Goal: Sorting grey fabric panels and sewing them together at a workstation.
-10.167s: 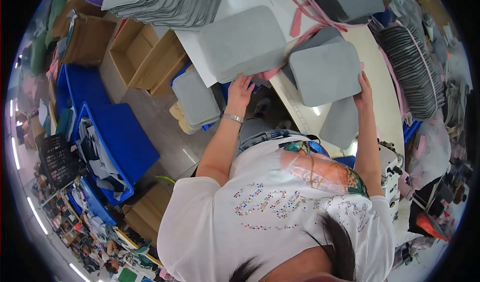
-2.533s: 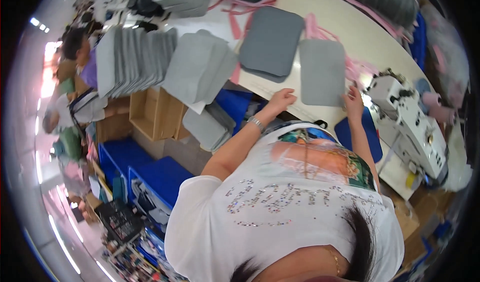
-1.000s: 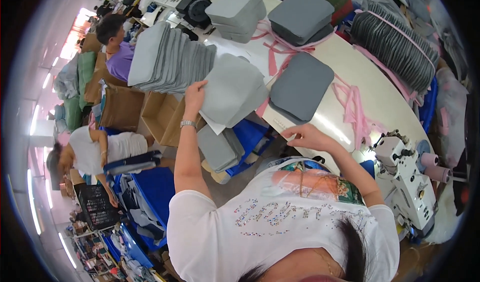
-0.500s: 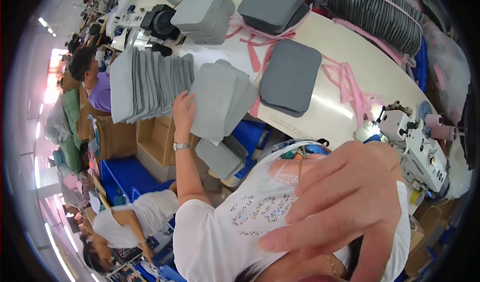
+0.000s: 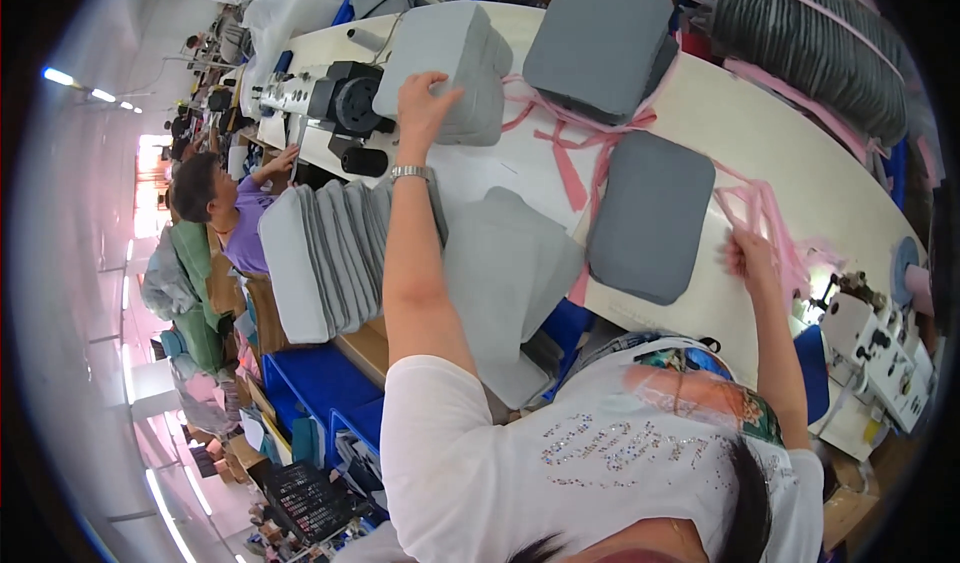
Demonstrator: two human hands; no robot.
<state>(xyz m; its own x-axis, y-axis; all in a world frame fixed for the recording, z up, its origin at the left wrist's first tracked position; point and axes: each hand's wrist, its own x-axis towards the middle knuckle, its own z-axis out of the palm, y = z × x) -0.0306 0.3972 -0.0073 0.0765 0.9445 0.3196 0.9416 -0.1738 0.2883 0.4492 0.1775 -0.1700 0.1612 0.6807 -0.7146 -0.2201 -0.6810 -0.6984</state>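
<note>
My left hand (image 5: 428, 108) rests on a stack of light grey, round-cornered pieces (image 5: 450, 48) on the white table. Its thumb and fingers are apart, with no piece lifted between them. My right hand (image 5: 750, 255) lies by a tangle of pink fabric strips (image 5: 762, 208). Its fingers are curled and slightly blurred, and what they hold, if anything, is hidden. Between my arms lie fanned light grey pieces (image 5: 505, 263) at the table edge. Closer to my right hand is a dark grey stack of similar pieces (image 5: 652, 218).
Another dark grey stack (image 5: 598, 43) stands farther back. A tied bundle of grey pieces (image 5: 810, 58) is at the far right. A row of upright grey pieces (image 5: 320, 263) is on my left. Sewing machines (image 5: 875, 348) flank the table. A person in purple (image 5: 240, 223) sits at the left.
My left hand has moved away from the fanned pieces onto the light grey stack. My right hand has gone from close to the camera down to the pink strips. The view has shifted.
</note>
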